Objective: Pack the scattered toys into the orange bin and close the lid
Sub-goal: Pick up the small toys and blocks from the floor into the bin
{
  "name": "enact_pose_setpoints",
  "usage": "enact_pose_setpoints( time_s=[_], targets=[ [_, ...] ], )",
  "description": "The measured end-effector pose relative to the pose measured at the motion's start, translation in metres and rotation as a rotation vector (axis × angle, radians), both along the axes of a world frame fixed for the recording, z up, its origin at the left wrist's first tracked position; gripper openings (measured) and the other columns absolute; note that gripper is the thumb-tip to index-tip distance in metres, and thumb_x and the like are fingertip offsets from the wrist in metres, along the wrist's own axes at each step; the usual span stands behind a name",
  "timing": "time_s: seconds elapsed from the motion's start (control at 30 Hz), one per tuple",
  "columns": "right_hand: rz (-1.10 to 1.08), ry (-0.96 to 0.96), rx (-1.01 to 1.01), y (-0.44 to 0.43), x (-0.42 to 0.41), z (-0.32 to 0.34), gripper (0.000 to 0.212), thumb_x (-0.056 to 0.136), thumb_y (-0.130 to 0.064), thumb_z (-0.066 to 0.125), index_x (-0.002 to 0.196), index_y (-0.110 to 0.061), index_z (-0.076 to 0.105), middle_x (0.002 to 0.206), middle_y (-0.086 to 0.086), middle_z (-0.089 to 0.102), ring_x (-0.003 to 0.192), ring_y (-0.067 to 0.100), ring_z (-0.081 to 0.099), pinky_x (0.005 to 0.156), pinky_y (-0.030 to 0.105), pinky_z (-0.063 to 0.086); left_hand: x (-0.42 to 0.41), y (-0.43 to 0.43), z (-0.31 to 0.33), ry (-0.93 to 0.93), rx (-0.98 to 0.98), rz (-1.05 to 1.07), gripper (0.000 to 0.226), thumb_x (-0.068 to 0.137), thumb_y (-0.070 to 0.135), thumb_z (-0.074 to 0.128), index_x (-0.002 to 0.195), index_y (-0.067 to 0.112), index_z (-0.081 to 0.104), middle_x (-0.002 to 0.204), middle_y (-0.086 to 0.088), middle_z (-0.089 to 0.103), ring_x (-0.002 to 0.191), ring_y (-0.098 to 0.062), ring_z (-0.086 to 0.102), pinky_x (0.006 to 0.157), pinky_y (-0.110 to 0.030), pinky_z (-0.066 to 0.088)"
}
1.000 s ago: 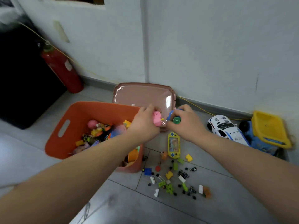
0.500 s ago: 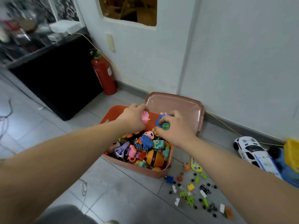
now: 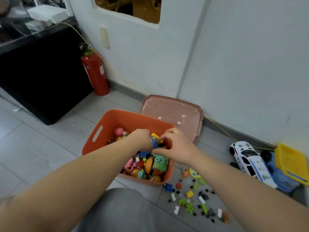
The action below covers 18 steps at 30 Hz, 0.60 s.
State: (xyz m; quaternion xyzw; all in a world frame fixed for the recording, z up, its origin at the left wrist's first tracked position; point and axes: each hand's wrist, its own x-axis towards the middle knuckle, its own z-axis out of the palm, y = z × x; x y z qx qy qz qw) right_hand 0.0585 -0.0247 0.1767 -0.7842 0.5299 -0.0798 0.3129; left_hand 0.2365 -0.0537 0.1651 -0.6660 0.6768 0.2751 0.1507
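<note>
The orange bin (image 3: 103, 131) stands open on the floor, filled with several colourful toys. Its translucent pink lid (image 3: 175, 111) leans against the wall behind it. Both my hands are down inside the bin over the toy pile. My left hand (image 3: 140, 137) has its fingers curled downward, with a sliver of pink at the fingertips; what it holds is hidden. My right hand (image 3: 177, 144) has thumb and fingers apart, next to a blue toy (image 3: 154, 143) lying between the two hands. Small bricks and pieces (image 3: 190, 195) lie scattered on the floor to the bin's right.
A white toy police car (image 3: 250, 161) and a blue-and-yellow dump truck (image 3: 291, 164) sit by the wall at the right. A yellow handheld game (image 3: 194, 174) lies beside the bin. A red fire extinguisher (image 3: 95, 74) and a black cabinet (image 3: 41, 77) stand at the left.
Both hands have come down from above the bin's rim into the bin. The pink toy and the blue-and-green toy are no longer held up in plain sight.
</note>
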Motion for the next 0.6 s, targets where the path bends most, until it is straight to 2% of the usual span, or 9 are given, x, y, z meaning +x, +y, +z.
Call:
enact_pose_setpoints(
  time_s=[0.1, 0.2, 0.23, 0.3, 0.4, 0.53, 0.6],
  targets=[
    [-0.075, -0.009, -0.064, -0.001, -0.012, -0.003, 0.074, 0.072, -0.085, 0.053, 0.124, -0.033, 0.061, 0.129, -0.014, 0.043, 0.122, 0.008, 0.042, 0.102, 0.031, 0.041, -0.018, -0.014, 0.003, 0.009, -0.030, -0.035, 0.054, 0.086, 0.038, 0.066, 0.133, 0.015, 0.053, 0.124, -0.007, 0.061, 0.108, -0.025, 0.060, 0.092, -0.039, 0.053],
    [-0.174, -0.028, -0.137, 0.005, -0.037, -0.020, 0.074, 0.080, -0.081, 0.044, 0.130, -0.028, 0.058, 0.133, -0.009, 0.045, 0.123, 0.011, 0.045, 0.104, 0.034, 0.044, -0.048, -0.025, 0.005, 0.170, -0.148, -0.041, 0.047, 0.086, 0.037, 0.060, 0.129, 0.020, 0.056, 0.123, -0.007, 0.063, 0.100, -0.023, 0.062, 0.087, -0.036, 0.054],
    [-0.212, -0.028, -0.147, 0.010, -0.047, -0.028, 0.074, 0.082, -0.079, 0.043, 0.132, -0.026, 0.058, 0.133, -0.007, 0.045, 0.124, 0.012, 0.045, 0.105, 0.036, 0.044, -0.059, -0.025, 0.007, 0.224, -0.184, -0.052, 0.051, 0.085, 0.036, 0.057, 0.134, 0.023, 0.054, 0.127, -0.007, 0.061, 0.099, -0.022, 0.062, 0.086, -0.034, 0.054],
    [-0.288, -0.020, -0.141, 0.026, -0.073, -0.045, 0.074, 0.084, -0.075, 0.043, 0.137, -0.025, 0.054, 0.137, -0.001, 0.044, 0.131, 0.018, 0.041, 0.110, 0.039, 0.040, -0.087, -0.020, 0.007, 0.283, -0.198, -0.108, 0.057, 0.087, 0.037, 0.056, 0.142, 0.023, 0.048, 0.139, -0.005, 0.054, 0.109, -0.024, 0.060, 0.091, -0.035, 0.052],
    [-0.312, 0.118, -0.057, 0.053, -0.108, -0.066, 0.080, 0.082, -0.078, 0.042, 0.146, -0.030, 0.041, 0.148, 0.004, 0.035, 0.140, 0.025, 0.030, 0.116, 0.042, 0.031, -0.127, -0.010, -0.006, 0.281, -0.162, -0.204, 0.057, 0.091, 0.040, 0.054, 0.143, 0.017, 0.046, 0.141, -0.009, 0.047, 0.126, -0.031, 0.050, 0.103, -0.042, 0.045],
    [-0.325, 0.276, -0.026, 0.084, -0.142, -0.089, 0.087, 0.082, -0.084, 0.041, 0.149, -0.029, 0.033, 0.156, 0.007, 0.027, 0.144, 0.029, 0.023, 0.115, 0.051, 0.029, -0.179, 0.007, -0.030, 0.249, -0.143, -0.341, 0.059, 0.090, 0.038, 0.057, 0.145, 0.022, 0.039, 0.141, -0.015, 0.043, 0.125, -0.036, 0.050, 0.104, -0.047, 0.044],
    [-0.333, 0.319, 0.008, 0.096, -0.157, -0.101, 0.099, 0.074, -0.092, 0.028, 0.151, -0.029, 0.030, 0.159, 0.008, 0.023, 0.148, 0.029, 0.016, 0.117, 0.053, 0.025, -0.198, 0.016, -0.044, 0.266, -0.143, -0.364, 0.062, 0.092, 0.036, 0.056, 0.148, 0.024, 0.035, 0.145, -0.014, 0.038, 0.128, -0.036, 0.046, 0.106, -0.047, 0.043]
  ],
)
